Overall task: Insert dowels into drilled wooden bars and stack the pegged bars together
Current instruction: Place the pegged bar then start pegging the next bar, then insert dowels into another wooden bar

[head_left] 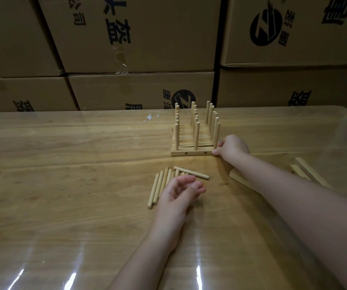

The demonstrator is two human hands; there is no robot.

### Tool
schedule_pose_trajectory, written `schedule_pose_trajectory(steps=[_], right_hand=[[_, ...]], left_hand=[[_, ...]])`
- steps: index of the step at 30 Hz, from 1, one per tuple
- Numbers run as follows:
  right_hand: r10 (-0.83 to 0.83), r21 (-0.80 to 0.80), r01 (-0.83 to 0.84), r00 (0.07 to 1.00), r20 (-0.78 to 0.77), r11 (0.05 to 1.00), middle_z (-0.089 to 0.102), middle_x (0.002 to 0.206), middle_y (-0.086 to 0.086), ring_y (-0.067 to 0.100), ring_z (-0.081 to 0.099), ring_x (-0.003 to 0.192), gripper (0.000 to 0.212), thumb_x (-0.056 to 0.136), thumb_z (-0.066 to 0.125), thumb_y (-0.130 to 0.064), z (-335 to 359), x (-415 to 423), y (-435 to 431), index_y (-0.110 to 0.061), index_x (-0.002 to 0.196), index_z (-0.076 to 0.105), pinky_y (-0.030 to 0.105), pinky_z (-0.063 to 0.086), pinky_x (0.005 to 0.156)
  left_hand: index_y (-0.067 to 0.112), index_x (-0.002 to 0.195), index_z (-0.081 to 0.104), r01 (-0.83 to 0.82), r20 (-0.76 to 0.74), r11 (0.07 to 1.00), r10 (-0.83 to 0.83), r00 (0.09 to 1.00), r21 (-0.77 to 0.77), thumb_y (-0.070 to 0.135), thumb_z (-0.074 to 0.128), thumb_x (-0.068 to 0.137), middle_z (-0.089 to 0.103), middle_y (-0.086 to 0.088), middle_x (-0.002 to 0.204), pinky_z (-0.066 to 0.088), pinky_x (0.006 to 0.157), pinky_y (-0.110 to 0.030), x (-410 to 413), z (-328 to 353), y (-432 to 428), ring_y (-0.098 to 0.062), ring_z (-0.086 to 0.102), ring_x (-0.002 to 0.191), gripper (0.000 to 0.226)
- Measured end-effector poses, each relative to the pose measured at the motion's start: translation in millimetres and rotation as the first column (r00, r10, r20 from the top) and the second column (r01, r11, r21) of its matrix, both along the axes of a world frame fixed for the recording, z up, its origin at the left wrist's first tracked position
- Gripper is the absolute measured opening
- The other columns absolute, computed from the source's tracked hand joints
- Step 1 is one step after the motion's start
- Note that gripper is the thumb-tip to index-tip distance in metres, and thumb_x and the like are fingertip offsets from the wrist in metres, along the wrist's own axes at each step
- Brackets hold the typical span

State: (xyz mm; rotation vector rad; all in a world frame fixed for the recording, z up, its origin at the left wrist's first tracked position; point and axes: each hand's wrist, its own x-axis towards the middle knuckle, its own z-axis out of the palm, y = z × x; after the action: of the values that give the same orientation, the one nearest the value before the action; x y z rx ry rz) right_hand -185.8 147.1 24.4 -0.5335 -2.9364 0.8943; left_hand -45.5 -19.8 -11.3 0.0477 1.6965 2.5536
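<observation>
Pegged bars stand in a row, center-right on the table. The right hand pinches the right end of the nearest bar. Nearer, the left hand, loosely curled and holding nothing, hovers over loose dowels. Cardboard boxes stand behind.

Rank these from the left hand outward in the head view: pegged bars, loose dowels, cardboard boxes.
1. Loose dowels, right beside the left hand.
2. Pegged bars, ahead on the table.
3. Cardboard boxes, behind the table.

You face stacked cardboard boxes printed with black characters, behind a glossy wooden table streaked with glare.
</observation>
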Motion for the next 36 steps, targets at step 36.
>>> schedule_pose_trajectory(steps=[36], right_hand=[[0.118, 0.388, -0.028, 0.971, -0.209, 0.921, 0.051, 0.129, -0.002, 0.017, 0.044, 0.120, 0.050, 0.090, 0.053, -0.043, -30, 181, 72, -0.023, 0.135, 0.044, 0.031, 0.036, 0.098]], left_hand=[[0.008, 0.101, 0.063, 0.033, -0.029, 0.998, -0.034, 0.999, -0.046, 0.008, 0.056, 0.092, 0.073, -0.004, 0.088, 0.053, 0.068, -0.018, 0, -1, 0, -0.017, 0.071, 0.086, 0.012]])
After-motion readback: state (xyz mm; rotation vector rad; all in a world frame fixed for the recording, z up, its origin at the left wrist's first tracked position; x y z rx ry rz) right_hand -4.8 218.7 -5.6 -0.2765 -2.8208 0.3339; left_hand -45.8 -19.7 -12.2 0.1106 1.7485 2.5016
